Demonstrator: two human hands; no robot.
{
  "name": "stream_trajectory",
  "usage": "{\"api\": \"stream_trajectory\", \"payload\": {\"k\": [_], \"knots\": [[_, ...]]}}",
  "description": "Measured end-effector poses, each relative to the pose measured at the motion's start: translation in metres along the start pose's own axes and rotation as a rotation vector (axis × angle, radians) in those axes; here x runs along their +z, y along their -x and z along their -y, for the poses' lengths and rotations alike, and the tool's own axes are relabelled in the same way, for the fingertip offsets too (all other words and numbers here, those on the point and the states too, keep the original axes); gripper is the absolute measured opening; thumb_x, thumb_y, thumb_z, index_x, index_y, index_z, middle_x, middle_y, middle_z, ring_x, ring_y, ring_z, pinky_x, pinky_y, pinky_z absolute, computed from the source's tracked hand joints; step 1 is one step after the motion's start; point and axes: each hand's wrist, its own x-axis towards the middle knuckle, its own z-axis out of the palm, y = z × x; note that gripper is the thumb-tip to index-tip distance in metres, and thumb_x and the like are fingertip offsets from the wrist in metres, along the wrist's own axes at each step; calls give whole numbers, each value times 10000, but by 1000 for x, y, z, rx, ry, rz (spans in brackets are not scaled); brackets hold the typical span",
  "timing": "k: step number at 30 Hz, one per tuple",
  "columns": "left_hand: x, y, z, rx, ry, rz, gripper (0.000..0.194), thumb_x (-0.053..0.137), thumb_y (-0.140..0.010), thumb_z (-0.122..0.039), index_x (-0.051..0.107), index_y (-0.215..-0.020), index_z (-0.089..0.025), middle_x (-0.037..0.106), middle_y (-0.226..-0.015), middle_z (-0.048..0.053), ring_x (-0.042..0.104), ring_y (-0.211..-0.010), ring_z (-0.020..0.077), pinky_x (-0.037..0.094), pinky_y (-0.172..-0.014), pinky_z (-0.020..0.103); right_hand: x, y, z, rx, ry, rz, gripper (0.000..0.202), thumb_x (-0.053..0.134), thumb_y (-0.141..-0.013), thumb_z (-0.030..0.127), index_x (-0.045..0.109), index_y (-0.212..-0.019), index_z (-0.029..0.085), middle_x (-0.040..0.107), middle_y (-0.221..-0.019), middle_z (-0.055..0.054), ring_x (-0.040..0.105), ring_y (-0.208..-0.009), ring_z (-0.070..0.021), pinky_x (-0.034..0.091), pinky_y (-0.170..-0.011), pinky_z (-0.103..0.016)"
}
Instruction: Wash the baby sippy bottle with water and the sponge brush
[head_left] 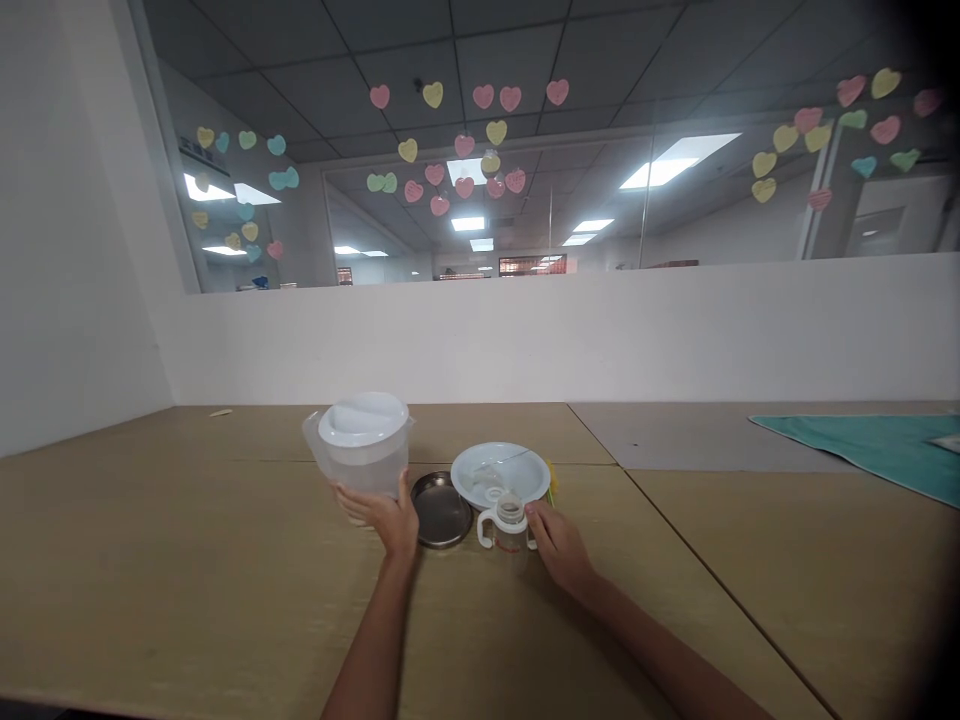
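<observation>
My left hand (385, 512) is wrapped round the lower part of a translucent plastic pitcher (362, 458) with a white lid, tilted slightly. My right hand (556, 540) grips the right handle of a clear baby bottle (510, 538) with white side handles and an uncapped neck. Just behind the bottle sits a white bowl (469, 480); some clear and white small parts lie in it, too unclear to name. Between the pitcher and the bottle lies a round dark metal tray (442, 512). Something yellow and green (553, 483) shows partly behind the bowl's right side.
The wooden table (187, 560) has seams between its boards. A teal cloth (870, 447) lies at the far right on a grey surface (690, 435). A small flat stick (221, 412) rests near the white wall (465, 340), below a window with heart-shaped notes (464, 146).
</observation>
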Motion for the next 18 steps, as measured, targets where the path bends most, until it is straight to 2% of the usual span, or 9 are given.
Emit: {"api": "stream_trajectory", "payload": {"k": [5,11,14,16,18], "knots": [[-1,-2,0,-128,-131,3,1013,546,-758,-569,-70,-1416,-105,121,-1458,261,156,-1339,399,201,-1051,586,1,-1,-1,-5,-1,0,412,232,-949,409,489,-715,189,558,-689,-22,504,-650,-153,348,-601,-239],[-2,-3,-3,-121,-170,35,999,532,-755,-590,-24,-1419,-91,178,-1441,261,189,-1329,382,219,-1041,583,2,0,-2,7,-2,-1,403,243,-948,413,485,-712,195,558,-686,-15,502,-643,-148,350,-598,-238],[-3,-2,-5,-119,-180,29,1012,541,-755,-578,-37,-1414,-72,152,-1439,288,162,-1332,412,217,-1029,609,2,0,-1,8,-6,4,407,239,-947,420,490,-717,196,561,-690,-16,503,-645,-152,356,-600,-240],[-5,-1,-6,-58,-175,28,983,531,-782,-534,-47,-1407,-43,88,-1443,315,108,-1340,435,190,-1025,634,2,0,-1,12,-8,12,412,236,-948,421,498,-725,195,568,-702,-18,511,-659,-156,363,-611,-242],[-6,1,-9,92,-140,34,896,509,-819,-470,2,-1400,-14,38,-1448,324,55,-1349,434,149,-1040,635,2,0,0,7,-1,23,420,226,-950,416,518,-746,192,585,-732,-26,526,-691,-161,372,-630,-246]]}}
